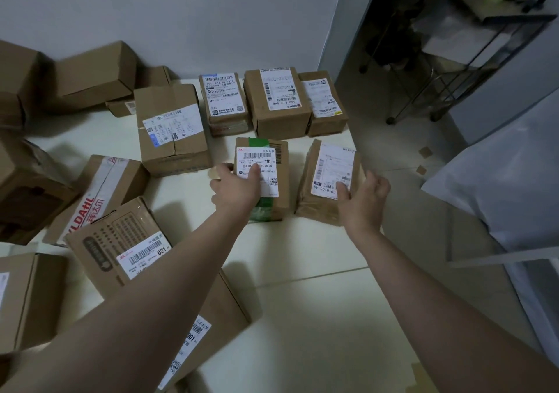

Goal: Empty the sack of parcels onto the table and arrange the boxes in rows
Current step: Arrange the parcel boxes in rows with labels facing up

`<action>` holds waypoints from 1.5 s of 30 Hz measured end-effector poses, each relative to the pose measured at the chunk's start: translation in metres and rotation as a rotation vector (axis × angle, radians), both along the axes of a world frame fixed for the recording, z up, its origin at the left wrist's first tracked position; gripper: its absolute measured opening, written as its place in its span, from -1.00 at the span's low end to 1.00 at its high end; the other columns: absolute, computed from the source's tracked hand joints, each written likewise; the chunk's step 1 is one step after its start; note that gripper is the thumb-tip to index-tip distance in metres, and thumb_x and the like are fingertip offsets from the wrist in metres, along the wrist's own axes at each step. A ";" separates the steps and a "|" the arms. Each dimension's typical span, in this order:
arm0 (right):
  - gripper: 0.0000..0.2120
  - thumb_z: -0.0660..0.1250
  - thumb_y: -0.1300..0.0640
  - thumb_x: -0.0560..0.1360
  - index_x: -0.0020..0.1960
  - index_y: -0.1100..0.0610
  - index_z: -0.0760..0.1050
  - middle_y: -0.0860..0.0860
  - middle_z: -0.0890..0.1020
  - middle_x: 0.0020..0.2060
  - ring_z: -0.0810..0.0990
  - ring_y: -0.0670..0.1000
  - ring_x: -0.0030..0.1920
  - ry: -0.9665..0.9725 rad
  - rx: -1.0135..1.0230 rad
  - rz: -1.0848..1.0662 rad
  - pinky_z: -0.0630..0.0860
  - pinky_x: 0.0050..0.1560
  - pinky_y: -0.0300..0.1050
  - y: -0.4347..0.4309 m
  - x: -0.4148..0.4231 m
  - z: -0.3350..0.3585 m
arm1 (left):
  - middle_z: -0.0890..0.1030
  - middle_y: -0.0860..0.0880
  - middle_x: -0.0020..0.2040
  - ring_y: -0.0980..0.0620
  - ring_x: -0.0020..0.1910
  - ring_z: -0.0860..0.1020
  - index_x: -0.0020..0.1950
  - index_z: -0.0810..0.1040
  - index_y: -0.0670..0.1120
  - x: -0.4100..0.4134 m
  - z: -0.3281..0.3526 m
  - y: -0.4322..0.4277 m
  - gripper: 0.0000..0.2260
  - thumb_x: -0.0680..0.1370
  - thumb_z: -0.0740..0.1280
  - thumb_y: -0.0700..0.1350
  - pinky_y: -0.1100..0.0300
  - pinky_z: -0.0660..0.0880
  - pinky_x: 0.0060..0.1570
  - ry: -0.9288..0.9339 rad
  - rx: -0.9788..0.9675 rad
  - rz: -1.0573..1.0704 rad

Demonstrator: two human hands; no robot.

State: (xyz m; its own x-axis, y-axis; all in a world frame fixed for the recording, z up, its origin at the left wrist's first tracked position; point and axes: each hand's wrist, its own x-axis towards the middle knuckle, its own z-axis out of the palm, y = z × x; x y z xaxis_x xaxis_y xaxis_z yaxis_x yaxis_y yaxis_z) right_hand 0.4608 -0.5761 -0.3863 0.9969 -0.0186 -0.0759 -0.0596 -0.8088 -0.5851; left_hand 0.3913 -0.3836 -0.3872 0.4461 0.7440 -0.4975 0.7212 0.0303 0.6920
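- My left hand (239, 185) rests on the green-taped box (266, 178); right hand (361, 199) grips the wrapped box (326, 181) at the worktop's (302, 259) right edge.
- Risk: nudged outward, it could drop off.

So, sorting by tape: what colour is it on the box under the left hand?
Green tape, clearest in the head view.

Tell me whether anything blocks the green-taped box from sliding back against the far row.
Nothing visible does. The left hand rests on the green-taped box, and only bare table lies between it and the far row's middle box.
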 end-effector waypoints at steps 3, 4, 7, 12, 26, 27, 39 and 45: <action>-0.45 0.13 -0.18 0.60 0.52 -0.01 0.15 0.19 0.26 0.40 0.41 0.32 0.28 0.215 -0.154 -0.049 0.40 0.05 0.04 0.004 0.010 -0.004 | 0.41 -0.14 0.29 -0.20 0.11 0.49 0.38 0.29 0.04 0.010 -0.002 -0.009 -0.54 0.55 0.25 0.20 -0.15 0.52 0.14 -0.095 -0.133 0.007; -0.46 0.11 -0.18 0.61 0.51 0.01 0.16 0.20 0.29 0.37 0.44 0.32 0.25 0.241 -0.153 -0.056 0.40 0.05 0.04 0.007 0.015 -0.003 | 0.43 -0.12 0.28 -0.16 0.07 0.51 0.37 0.31 0.05 0.017 -0.001 -0.012 -0.57 0.56 0.25 0.18 -0.11 0.56 0.09 -0.129 -0.169 0.014; -0.55 0.16 0.04 0.63 0.49 0.11 0.21 0.20 0.33 0.36 0.46 0.27 0.26 0.186 -0.050 -0.109 0.46 0.11 0.05 0.014 0.038 0.001 | 0.45 -0.11 0.29 -0.15 0.07 0.54 0.34 0.36 0.02 0.035 0.002 -0.018 -0.64 0.57 0.24 0.10 -0.11 0.59 0.05 -0.207 -0.242 0.065; -0.49 0.14 0.27 0.58 0.51 0.11 0.22 0.12 0.27 0.46 0.38 0.18 0.37 0.117 0.033 0.049 0.39 0.14 -0.08 0.015 0.046 0.003 | 0.47 -0.08 0.32 -0.07 0.16 0.54 0.47 0.31 -0.05 0.032 0.004 -0.030 -0.55 0.59 0.25 -0.06 0.12 0.50 0.10 -0.334 -0.220 -0.004; -0.50 0.36 -0.07 0.53 0.41 0.02 0.34 0.00 0.58 0.22 0.55 0.00 0.20 0.800 0.273 0.624 0.50 0.20 -0.04 0.074 -0.113 0.003 | 0.20 -0.23 0.46 -0.23 0.45 0.17 0.47 0.26 -0.15 -0.129 0.033 0.049 -0.47 0.54 0.34 -0.10 -0.03 0.13 0.44 0.008 0.485 0.309; -0.39 0.39 -0.11 0.51 0.47 0.00 0.27 -0.03 0.55 0.26 0.52 -0.02 0.26 0.868 0.259 0.681 0.47 0.24 -0.07 0.080 -0.127 0.002 | 0.19 -0.24 0.47 -0.25 0.43 0.18 0.48 0.24 -0.16 -0.143 0.032 0.057 -0.45 0.53 0.34 -0.09 -0.07 0.16 0.43 0.068 0.484 0.372; -0.67 0.43 0.21 0.50 0.22 0.00 0.51 0.10 0.61 0.13 0.64 -0.03 0.00 0.804 0.563 0.486 0.57 0.10 -0.13 0.034 -0.160 0.002 | 0.60 -0.08 0.20 -0.12 0.16 0.57 0.33 0.42 -0.10 -0.195 0.021 0.049 -0.67 0.58 0.31 -0.06 -0.05 0.51 0.19 -0.291 0.055 0.320; -0.79 0.33 0.15 0.58 0.21 0.08 0.49 0.02 0.65 0.05 0.62 -0.01 -0.03 0.683 0.811 -0.083 0.50 0.08 0.02 -0.050 -0.156 0.010 | 0.54 -0.08 0.24 -0.12 0.19 0.53 0.31 0.32 -0.13 -0.155 0.038 0.010 -0.72 0.62 0.23 -0.10 0.02 0.47 0.14 -0.305 0.211 0.138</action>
State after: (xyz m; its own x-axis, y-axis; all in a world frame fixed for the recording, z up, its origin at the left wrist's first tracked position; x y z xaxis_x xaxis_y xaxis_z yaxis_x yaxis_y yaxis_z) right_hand 0.3049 -0.6263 -0.3759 0.7364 0.2228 -0.6388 -0.6158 -0.1702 -0.7693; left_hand 0.2363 -0.3735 -0.3495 0.4382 0.8792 -0.1874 0.4809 -0.0532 0.8751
